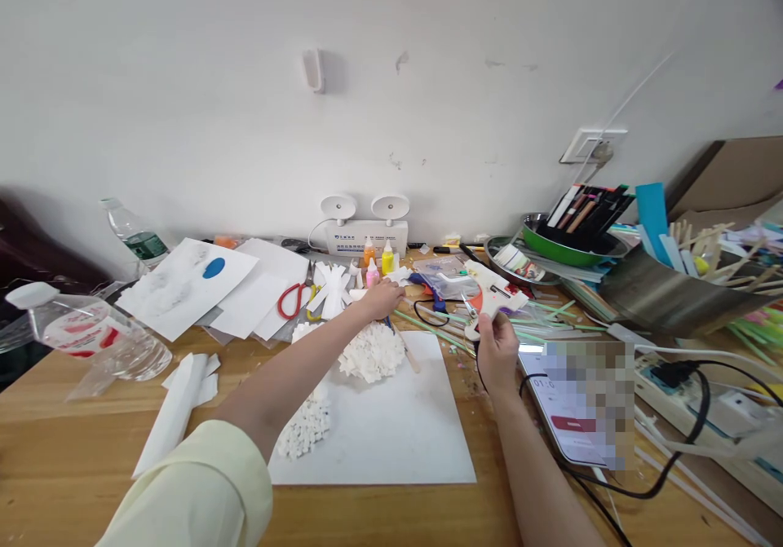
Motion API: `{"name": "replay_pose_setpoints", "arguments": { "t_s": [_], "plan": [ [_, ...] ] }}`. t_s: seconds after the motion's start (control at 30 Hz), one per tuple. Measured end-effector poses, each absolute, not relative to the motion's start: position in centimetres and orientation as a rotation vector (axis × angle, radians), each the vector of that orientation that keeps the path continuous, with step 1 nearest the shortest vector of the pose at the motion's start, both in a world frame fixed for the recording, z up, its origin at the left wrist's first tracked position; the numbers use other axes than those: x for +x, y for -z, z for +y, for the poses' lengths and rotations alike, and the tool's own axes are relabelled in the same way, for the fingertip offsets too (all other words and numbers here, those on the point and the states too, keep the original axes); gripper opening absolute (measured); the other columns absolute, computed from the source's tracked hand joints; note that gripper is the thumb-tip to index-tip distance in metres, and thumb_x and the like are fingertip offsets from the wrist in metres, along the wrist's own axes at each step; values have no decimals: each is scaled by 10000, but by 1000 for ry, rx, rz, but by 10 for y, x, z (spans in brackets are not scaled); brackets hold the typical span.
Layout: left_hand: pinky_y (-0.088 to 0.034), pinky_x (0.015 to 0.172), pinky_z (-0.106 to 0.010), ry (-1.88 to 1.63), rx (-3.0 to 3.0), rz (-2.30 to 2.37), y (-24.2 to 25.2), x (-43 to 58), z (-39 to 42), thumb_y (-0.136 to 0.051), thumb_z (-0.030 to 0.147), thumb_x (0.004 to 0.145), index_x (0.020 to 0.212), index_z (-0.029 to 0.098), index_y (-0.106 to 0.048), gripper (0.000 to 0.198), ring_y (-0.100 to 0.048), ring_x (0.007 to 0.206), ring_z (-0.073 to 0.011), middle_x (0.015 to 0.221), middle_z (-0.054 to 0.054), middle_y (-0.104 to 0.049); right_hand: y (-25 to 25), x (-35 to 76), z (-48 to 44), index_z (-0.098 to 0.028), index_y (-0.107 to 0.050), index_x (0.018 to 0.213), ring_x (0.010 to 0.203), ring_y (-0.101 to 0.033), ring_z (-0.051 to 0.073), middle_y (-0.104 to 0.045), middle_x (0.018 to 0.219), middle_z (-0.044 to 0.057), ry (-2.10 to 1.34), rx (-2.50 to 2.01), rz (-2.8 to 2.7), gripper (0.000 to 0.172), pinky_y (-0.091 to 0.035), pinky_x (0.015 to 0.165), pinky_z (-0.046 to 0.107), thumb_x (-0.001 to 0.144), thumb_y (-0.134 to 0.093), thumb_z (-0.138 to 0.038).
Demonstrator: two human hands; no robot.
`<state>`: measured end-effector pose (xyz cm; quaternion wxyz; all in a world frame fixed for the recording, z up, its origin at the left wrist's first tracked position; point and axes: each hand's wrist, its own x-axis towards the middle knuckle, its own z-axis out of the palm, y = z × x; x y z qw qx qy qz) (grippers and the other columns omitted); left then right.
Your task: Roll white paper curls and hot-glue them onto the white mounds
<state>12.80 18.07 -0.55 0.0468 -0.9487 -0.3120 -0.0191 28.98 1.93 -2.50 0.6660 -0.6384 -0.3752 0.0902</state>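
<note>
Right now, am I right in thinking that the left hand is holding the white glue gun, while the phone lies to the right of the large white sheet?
Not quite: the head view shows the right hand holding the white glue gun, not the left. The phone does lie to the right of the large white sheet.

The head-worn camera looks forward and down over the wooden tabletop [79, 449] from close above its near side. It faces the white wall [214, 82] beyond.
</note>
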Motion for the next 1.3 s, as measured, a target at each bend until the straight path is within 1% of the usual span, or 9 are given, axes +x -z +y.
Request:
{"name": "replay_pose_setpoints", "arguments": {
  "t_s": [0.13,0.27,0.33,0.53,0.8,0.87,1.0,1.2,1.3],
  "plan": [
    [-461,809,-409,65,-2879,-936,9,127,176,-482,302,853,1097,138,-507,295,-544,959,-196,1103,-84,-536,24,290,19,-183,-487,726,639,-432,128,-475,660,-23,-206,-1441,-843,239,-354,633,267,786,-470,-414],
    [-367,892,-457,88,-2863,-927,13,128,174,-413,401,864,980,109,-558,346,-481,1035,-256,1019,-126,-564,24,290,18,-188,-459,692,626,-415,121,-446,639,-34,-203,-1441,-847,235,-347,625,261,792,-467,-400],
    [-351,903,-458,94,-2854,-924,14,129,175,-398,411,866,951,107,-567,358,-467,1045,-270,990,-139,-572,24,290,18,-189,-456,693,626,-414,121,-445,637,-35,-200,-1441,-846,234,-346,627,262,794,-464,-400],
    [-468,801,-402,82,-2834,-908,14,130,178,-486,294,852,1104,141,-504,296,-549,950,-192,1110,-83,-534,23,290,18,-186,-459,684,618,-410,123,-452,634,-32,-194,-1449,-842,249,-341,623,267,793,-463,-409],
    [-477,790,-392,51,-2851,-894,12,129,183,-483,281,855,1111,146,-499,290,-553,942,-187,1116,-83,-530,26,291,19,-187,-457,685,623,-415,124,-458,639,-27,-196,-1446,-844,261,-347,617,260,789,-459,-426],
    [-450,822,-414,58,-2858,-900,10,128,182,-485,321,848,1057,133,-535,286,-540,962,-201,1072,-88,-555,26,291,19,-187,-456,682,622,-413,124,-456,639,-27,-191,-1448,-846,261,-347,619,261,789,-459,-425],
    [-377,884,-448,75,-2881,-887,6,128,180,-482,449,812,866,108,-617,371,-504,1002,-264,899,-123,-612,26,290,19,-185,-464,689,630,-416,124,-460,645,-26,-192,-1454,-863,248,-348,623,260,790,-462,-412],
    [-472,797,-393,45,-2861,-919,8,128,184,-479,289,856,1099,146,-508,283,-551,942,-185,1110,-84,-535,26,290,18,-183,-469,693,634,-411,122,-453,648,-26,-196,-1456,-884,243,-350,625,259,796,-461,-403],
    [-479,789,-385,37,-2848,-949,9,127,185,-479,282,857,1103,148,-507,282,-553,938,-185,1112,-87,-534,26,290,18,-181,-478,701,640,-421,127,-462,654,-21,-193,-1456,-885,249,-353,626,264,795,-455,-410]
  ]
}}
